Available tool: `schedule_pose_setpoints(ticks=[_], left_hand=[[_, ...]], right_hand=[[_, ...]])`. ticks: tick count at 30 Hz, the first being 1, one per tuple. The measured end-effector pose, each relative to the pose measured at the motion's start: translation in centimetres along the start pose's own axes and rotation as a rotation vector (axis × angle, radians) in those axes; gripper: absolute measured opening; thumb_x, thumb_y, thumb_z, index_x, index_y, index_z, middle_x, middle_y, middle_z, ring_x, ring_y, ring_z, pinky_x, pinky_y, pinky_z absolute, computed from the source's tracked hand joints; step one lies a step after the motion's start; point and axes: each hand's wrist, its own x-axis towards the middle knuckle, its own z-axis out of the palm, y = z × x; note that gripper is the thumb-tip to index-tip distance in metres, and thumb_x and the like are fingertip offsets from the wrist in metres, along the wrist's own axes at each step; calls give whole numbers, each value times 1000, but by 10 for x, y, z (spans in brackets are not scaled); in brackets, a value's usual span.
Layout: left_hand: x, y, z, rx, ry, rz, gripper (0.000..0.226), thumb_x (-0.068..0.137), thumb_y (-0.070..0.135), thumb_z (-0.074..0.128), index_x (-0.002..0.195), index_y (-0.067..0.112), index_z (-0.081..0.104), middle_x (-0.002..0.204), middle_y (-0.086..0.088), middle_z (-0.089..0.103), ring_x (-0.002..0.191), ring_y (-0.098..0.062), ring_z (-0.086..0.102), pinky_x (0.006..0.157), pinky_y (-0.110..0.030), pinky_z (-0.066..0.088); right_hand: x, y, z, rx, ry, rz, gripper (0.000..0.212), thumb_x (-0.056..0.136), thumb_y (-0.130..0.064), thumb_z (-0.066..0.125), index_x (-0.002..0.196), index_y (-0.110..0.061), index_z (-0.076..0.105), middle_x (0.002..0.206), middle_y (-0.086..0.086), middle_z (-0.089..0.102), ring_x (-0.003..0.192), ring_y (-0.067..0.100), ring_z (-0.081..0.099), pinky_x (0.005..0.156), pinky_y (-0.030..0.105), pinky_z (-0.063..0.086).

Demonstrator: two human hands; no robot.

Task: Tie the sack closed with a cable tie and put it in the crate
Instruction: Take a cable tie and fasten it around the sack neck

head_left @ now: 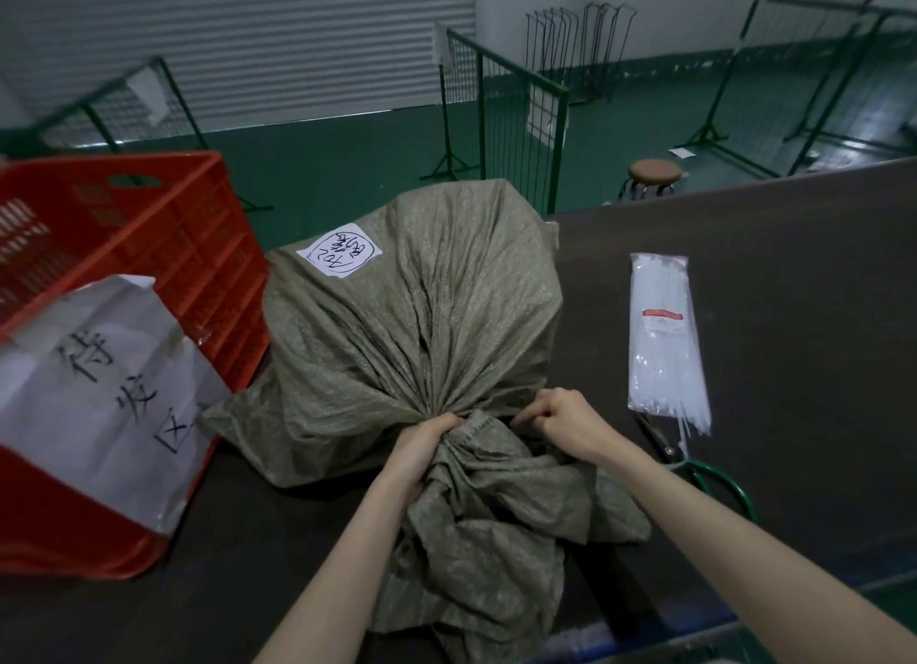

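A full grey-green woven sack (417, 326) lies on the dark table (774, 286), with a white handwritten label (340, 250) on its top. Its mouth is bunched into a neck near me. My left hand (426, 445) is clenched around that neck from the left. My right hand (560, 418) pinches the neck's fabric from the right; no cable tie shows in it. A clear pack of white cable ties (662, 336) lies on the table to the right of the sack. The red plastic crate (149, 266) stands tilted at the left, touching the sack, with a white paper sign (94, 390) on its side.
Green-handled scissors (704, 470) lie just below the cable tie pack. Beyond the table's far edge are a round brown stool (654, 171), green wire fence panels (501, 98) and a green floor. A roller shutter fills the back wall.
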Motion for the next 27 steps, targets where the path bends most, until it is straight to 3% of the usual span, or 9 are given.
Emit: schedule_pose_setpoints(ticks=[2, 4, 7, 10, 14, 19, 22, 27], left_hand=[[0, 0, 1, 5, 18, 9, 29, 73, 12, 70, 97, -4, 71, 86, -13, 74, 73, -21, 68, 63, -24, 51], [-1, 0, 2, 14, 28, 20, 27, 73, 11, 70, 96, -3, 72, 82, -11, 73, 69, -20, 67, 60, -22, 50], [-3, 0, 2, 25, 48, 39, 22, 74, 11, 69, 92, -1, 73, 73, -6, 72, 61, -15, 65, 50, -16, 49], [-3, -1, 3, 17, 76, 69, 9, 75, 9, 69, 81, 3, 72, 61, 1, 70, 52, -9, 63, 44, -13, 46], [-6, -3, 5, -12, 94, 84, 4, 75, 3, 68, 73, 3, 71, 61, -2, 69, 49, -11, 63, 44, -14, 47], [-4, -5, 6, -48, 79, 109, 7, 76, 1, 66, 72, 6, 70, 81, -9, 70, 75, -21, 65, 70, -27, 50], [-4, -6, 6, -63, 66, 115, 8, 75, 2, 67, 72, 8, 71, 80, -6, 71, 78, -21, 66, 74, -28, 50], [-3, -7, 7, -108, 90, 80, 14, 70, 5, 71, 84, 3, 73, 92, -13, 73, 85, -24, 68, 80, -33, 52]], right_hand=[[4, -10, 5, -41, -25, -36, 39, 75, 9, 48, 93, -10, 77, 77, -11, 65, 84, 8, 58, 65, 1, 37], [9, -19, 11, -75, -39, -80, 35, 73, 8, 51, 90, -9, 77, 86, 4, 74, 82, 8, 59, 68, 10, 38], [13, -29, 20, -105, -8, -129, 23, 71, 3, 57, 83, -7, 74, 86, 13, 74, 82, 19, 64, 66, 19, 37], [13, -30, 25, -62, 49, -138, 18, 71, 3, 58, 72, -14, 63, 76, 8, 66, 80, 25, 62, 65, 23, 36], [9, -26, 20, -48, 62, -132, 19, 70, 2, 62, 71, -17, 60, 69, 2, 61, 70, 15, 57, 59, 20, 37], [5, -5, -4, -64, -41, -65, 4, 75, -18, 75, 74, -17, 71, 66, 1, 65, 61, 8, 57, 58, 17, 43], [1, 12, -23, -99, -33, -6, 6, 78, -22, 72, 75, -17, 73, 67, 2, 66, 60, 5, 56, 53, 10, 39], [-4, 27, -33, -130, 38, 32, 8, 79, -21, 71, 74, -15, 72, 64, 4, 63, 64, 12, 55, 52, 13, 37]])
